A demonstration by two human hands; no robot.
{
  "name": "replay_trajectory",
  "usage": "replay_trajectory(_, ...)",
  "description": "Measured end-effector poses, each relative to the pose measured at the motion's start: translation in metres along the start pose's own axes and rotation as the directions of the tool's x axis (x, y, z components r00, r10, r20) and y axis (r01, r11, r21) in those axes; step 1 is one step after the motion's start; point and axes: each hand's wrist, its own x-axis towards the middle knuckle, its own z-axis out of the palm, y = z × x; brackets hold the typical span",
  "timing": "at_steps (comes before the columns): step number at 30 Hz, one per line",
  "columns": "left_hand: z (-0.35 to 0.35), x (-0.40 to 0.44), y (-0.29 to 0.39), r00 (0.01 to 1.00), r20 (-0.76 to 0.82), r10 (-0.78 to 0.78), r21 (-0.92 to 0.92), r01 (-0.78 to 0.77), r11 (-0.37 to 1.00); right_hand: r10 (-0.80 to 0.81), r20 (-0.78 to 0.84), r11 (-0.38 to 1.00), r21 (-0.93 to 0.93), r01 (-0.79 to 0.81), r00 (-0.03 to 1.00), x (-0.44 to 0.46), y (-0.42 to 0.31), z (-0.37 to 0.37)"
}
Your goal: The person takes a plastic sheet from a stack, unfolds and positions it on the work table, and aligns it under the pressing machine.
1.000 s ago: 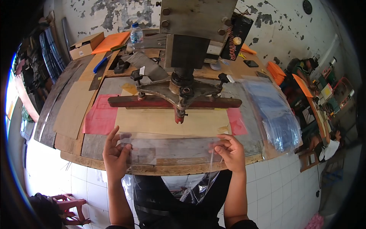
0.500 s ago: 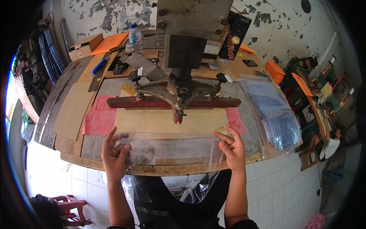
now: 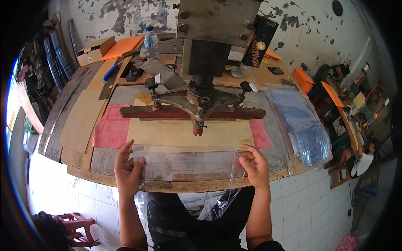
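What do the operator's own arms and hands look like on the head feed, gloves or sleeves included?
The left hand and right hand are both ungloved, with no rings or watch visible. The forearms are bare, without cables or markings that I can make out. Black sleeves show only at the bottom edge, near the elbows.

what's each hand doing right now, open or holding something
Left hand: closed on the left end of a clear plastic sheet, pinched by the thumb.
Right hand: closed, pinching the sheet's right end.
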Motion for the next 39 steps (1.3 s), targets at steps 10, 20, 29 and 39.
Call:
replay_trajectory(10,-0.0005,-0.0004,0.0011,1.000,0.000,0.009,0.032,-0.009,0.999,0.014,0.045,0.999,0.047,-0.016,0.999,0.0008,-0.0026,0.0053)
replay_trajectory(20,0.0016,-0.0008,0.0023,1.000,0.007,0.010,0.012,-0.010,1.000,0.056,0.019,0.998,-0.001,-0.056,0.998,-0.0006,-0.0039,0.0054)
replay_trajectory(29,0.0019,-0.0009,0.0038,1.000,0.011,-0.003,0.023,0.003,1.000,0.032,0.016,0.998,-0.047,-0.031,0.999,-0.0004,-0.0023,0.0050)
replay_trajectory(39,0.0017,-0.0008,0.0020,1.000,0.005,0.007,0.024,-0.007,1.000,0.012,0.024,0.998,-0.060,-0.011,1.000,-0.0001,-0.0022,0.0049)
